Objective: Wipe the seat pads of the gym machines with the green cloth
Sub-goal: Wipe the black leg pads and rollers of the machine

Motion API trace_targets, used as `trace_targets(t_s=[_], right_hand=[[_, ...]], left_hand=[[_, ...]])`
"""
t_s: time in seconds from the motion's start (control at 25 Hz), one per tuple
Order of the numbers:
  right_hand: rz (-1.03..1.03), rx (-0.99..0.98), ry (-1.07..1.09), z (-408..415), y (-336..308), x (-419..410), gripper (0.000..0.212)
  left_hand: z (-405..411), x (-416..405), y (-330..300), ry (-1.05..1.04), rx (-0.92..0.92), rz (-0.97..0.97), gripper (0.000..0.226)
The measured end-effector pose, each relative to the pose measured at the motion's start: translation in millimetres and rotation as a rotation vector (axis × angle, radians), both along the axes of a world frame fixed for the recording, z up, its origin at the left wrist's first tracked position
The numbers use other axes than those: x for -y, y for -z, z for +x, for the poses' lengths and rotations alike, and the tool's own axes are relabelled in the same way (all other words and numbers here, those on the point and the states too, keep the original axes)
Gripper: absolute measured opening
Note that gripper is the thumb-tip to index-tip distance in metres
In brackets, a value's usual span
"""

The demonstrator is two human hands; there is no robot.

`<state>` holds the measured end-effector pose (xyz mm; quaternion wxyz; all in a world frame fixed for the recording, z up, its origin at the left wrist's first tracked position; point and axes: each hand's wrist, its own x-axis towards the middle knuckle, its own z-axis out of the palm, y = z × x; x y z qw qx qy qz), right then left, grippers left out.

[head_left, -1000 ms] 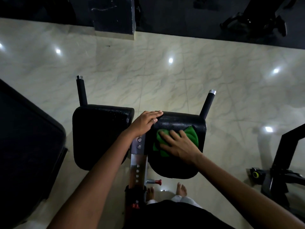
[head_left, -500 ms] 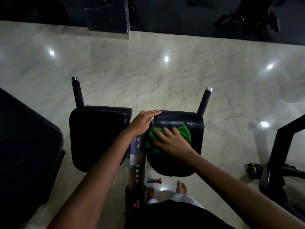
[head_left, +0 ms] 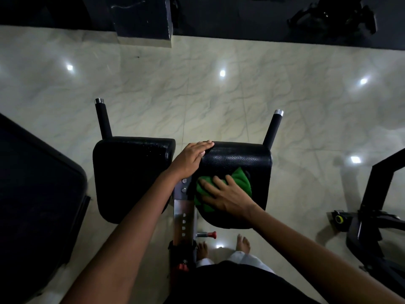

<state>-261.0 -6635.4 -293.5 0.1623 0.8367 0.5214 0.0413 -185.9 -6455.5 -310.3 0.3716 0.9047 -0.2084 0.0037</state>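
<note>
Head view looking straight down on a two-pad gym machine standing on a shiny marble-look tile floor (head_left: 219, 102). The right hand (head_left: 228, 197) lies flat with fingers spread and straight, pressing the green cloth (head_left: 242, 181) onto the right seat pad (head_left: 238, 160); it isn't pinching it, just palm and fingers on top. The cloth sits in the near-left part of that pad, poking out from under the fingers toward 1 o'clock and along the pad's left edge. The left hand (head_left: 191, 157) rests with straight fingers over the far-left corner of the same pad, at about 11 o'clock from the cloth, right above the gap between the two pads.

The left seat pad (head_left: 131, 176) is bare black vinyl, just beside the right one, with a metal adjustment post (head_left: 183, 216) running down between them, holes in a row and a red-tipped pull pin (head_left: 207, 234) sticking out at 3 o'clock from it. Each pad has a black handle with a chrome cap at its far side: left handle (head_left: 103, 118), right handle (head_left: 274, 129), both leaning outward. The person's bare feet (head_left: 243, 243) show on the tiles below the right pad. A big dark bench pad (head_left: 32, 194) fills the 9 o'clock side, and a black machine frame (head_left: 372, 216) with a small yellow ring on it stands at 3 o'clock, well apart
</note>
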Motion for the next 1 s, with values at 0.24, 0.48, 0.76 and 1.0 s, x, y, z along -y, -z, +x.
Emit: trace_targets(t_s=[0.24, 0.48, 0.76, 1.0], right_hand=[[-0.144, -0.118, -0.091, -33, 24, 14, 0.043], [-0.209, -0.086, -0.178, -12, 10, 4, 0.035], [-0.314, -0.23, -0.154, -39, 29, 26, 0.039], [-0.291, -0.075, -0.176, -21, 19, 11, 0.04]], left_hand=[[-10, 1, 7, 0.012, -0.026, 0.107, 0.051], [-26, 0, 4, 0.022, 0.137, 0.516, 0.066], [-38, -3, 15, 0.09, 0.374, 0.638, 0.064], [-38, -3, 14, 0.082, 0.349, 0.636, 0.064]])
